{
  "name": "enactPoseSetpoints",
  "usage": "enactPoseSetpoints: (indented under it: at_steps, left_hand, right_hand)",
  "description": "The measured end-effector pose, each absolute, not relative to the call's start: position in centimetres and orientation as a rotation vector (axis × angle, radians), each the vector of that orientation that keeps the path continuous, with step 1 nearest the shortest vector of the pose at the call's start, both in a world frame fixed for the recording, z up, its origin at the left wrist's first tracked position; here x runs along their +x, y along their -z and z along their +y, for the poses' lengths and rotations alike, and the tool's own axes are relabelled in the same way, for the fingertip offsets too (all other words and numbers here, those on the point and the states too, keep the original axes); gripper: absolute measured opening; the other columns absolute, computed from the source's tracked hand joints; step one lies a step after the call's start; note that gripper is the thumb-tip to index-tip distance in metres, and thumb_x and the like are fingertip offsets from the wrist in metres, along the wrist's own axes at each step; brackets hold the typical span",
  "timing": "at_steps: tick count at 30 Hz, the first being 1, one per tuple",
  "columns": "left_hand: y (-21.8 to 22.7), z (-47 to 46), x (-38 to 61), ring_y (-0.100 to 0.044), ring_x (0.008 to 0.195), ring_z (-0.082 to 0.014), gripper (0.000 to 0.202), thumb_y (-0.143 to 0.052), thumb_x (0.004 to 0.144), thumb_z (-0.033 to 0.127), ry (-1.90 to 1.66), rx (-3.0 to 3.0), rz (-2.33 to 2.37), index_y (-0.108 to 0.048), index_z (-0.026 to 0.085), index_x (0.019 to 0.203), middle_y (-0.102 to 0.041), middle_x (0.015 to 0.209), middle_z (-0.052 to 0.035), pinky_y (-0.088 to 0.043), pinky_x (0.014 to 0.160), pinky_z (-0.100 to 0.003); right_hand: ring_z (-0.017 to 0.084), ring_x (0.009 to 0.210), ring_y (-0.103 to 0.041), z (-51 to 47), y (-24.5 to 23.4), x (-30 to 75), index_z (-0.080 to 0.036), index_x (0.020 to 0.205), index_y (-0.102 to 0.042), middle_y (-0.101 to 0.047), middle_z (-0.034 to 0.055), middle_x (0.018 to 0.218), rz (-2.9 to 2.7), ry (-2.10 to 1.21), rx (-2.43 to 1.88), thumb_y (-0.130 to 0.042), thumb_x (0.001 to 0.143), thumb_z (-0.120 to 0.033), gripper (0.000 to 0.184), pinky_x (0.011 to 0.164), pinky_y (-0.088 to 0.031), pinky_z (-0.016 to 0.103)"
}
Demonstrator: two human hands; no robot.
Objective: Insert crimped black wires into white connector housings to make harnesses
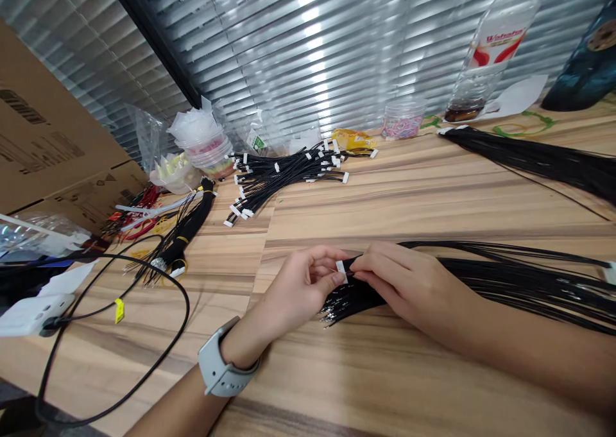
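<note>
A small white connector housing (341,271) sits between the thumb and fingers of my left hand (308,280), which wears a pale watch on the wrist. Just to the right, my right hand (402,276) pinches a thin black wire (353,271) close behind the housing. Under both hands lies a bundle of long black wires (495,280) that runs off to the right. Its bare metal terminals (330,315) poke out below my left fingers. The exact wire tip at the housing is hidden by my fingers.
Finished-looking black cables with white connectors (289,171) are heaped at the back. Another wire bundle (529,158) lies at the back right, near a plastic bottle (491,52). Leftward are a tied wire bundle (192,225), a looping black cable (185,308), a white power adapter (36,315) and cardboard boxes (52,129).
</note>
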State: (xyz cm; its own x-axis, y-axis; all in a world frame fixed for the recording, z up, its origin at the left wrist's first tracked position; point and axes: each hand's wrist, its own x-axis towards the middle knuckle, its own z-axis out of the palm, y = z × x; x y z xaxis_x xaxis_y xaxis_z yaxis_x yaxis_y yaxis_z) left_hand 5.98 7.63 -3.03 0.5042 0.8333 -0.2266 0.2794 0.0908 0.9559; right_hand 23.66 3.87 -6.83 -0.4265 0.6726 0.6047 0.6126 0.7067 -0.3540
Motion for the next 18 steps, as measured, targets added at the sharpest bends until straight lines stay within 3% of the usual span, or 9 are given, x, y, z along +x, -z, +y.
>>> enactPoseSetpoints:
  at_steps: [8,13,18]
  left_hand:
    - [3.1,7.0,6.5,-0.049,0.06,-0.0102,0.016,-0.057,0.075,0.01,-0.533,1.559,1.03,-0.062,0.013,0.089,-0.055,0.065,0.0011,-0.039,0.057,-0.023]
    - [3.3,8.3,5.6,-0.053,0.067,-0.0109,0.017,-0.061,0.074,0.015,-0.625,1.548,1.026,-0.06,0.014,0.091,-0.057,0.071,0.0,-0.042,0.066,-0.024]
    - [2.9,9.4,4.8,-0.053,0.069,-0.0094,0.017,-0.062,0.073,0.012,-0.577,1.501,1.062,-0.058,0.013,0.09,-0.057,0.076,-0.0007,-0.041,0.069,-0.023]
  right_hand:
    - [0.012,0.065,-0.048,3.9,6.3,23.5,-0.012,0.08,-0.059,-0.056,0.0037,0.07,-2.166,-0.05,-0.902,-0.039,0.089,-0.008,0.023,0.059,-0.04,0.023]
    - [0.016,0.07,-0.047,3.7,6.0,23.3,-0.011,0.078,-0.063,-0.058,0.0088,0.076,-2.226,0.196,-0.854,-0.048,0.087,-0.017,0.019,0.064,-0.039,0.029]
    - [0.017,0.07,-0.047,3.9,6.7,23.3,-0.014,0.076,-0.059,-0.055,0.0064,0.076,-2.365,0.077,-0.982,-0.046,0.089,-0.021,0.019,0.063,-0.037,0.029]
